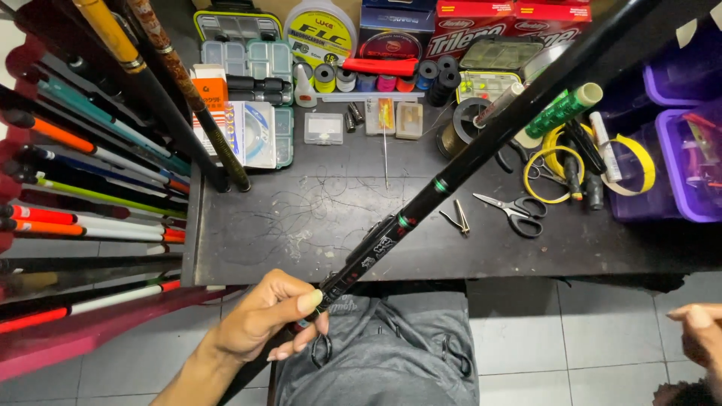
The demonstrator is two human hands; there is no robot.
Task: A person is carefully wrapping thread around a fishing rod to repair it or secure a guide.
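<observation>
Fingers [301, 312] of the left hand [259, 319] are curled around the lower part of a black fishing rod [451, 169], thumb on top, grasping it just above a small black ring guide [321, 349] that hangs under the knuckles. From that grip the rod slants up and to the right, crossing over the dark workbench [301, 225] and running out past its far right corner, with thin green bands [441, 185] partway along it. Only part of the right hand [699, 331] shows, well to the right of the rod and below the bench edge; its fingers are loosely bent and hold nothing I can see. On the bench, just right of the rod, lie scissors [515, 210] and a small metal clip [457, 218]. Spools of thread [376, 79] and clear tackle boxes [259, 64] stand along the back of the bench, and a rack of coloured rods [90, 165] leans at its left side.
</observation>
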